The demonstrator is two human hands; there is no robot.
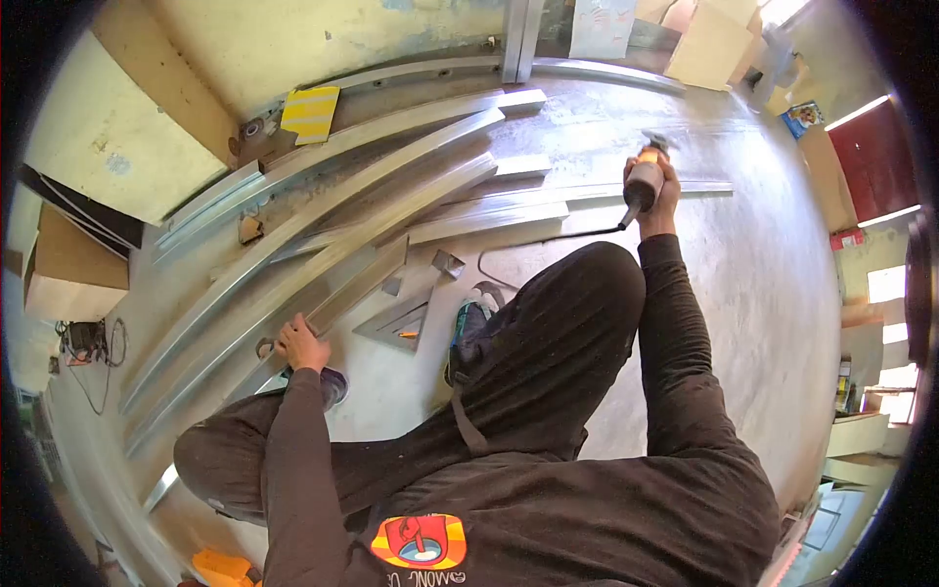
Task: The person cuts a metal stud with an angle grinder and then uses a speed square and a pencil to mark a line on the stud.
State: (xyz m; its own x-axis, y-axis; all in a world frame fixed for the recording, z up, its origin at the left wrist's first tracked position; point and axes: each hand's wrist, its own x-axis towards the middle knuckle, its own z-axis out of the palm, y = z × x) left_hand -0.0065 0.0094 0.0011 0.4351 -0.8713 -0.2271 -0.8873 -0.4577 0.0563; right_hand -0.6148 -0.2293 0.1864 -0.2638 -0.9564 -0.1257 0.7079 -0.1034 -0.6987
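My right hand (pixel 665 201) is raised out to the right, wrapped around an angle grinder (pixel 643 186) with a dark body and an orange front. Its disc end points away from me, and a black cord (pixel 558 238) trails from its rear toward my foot. Low on the left, my left hand (pixel 301 344) has its fingers curled over a long metal channel (pixel 357 289) beside my shoe (pixel 334 387). A small curved piece (pixel 264 347) shows at its fingertips. Between my legs lie a flat triangular square (pixel 396 321), an orange pencil (pixel 407 335) and a small metal offcut (pixel 448 263).
Several long metal channels (pixel 333 205) lie side by side across the floor on the left. A yellow striped piece (pixel 310 114) leans by the wall. Cardboard boxes (pixel 78 259) stand at far left, near a black device with cables (pixel 86 342). An orange object (pixel 223 565) lies behind me.
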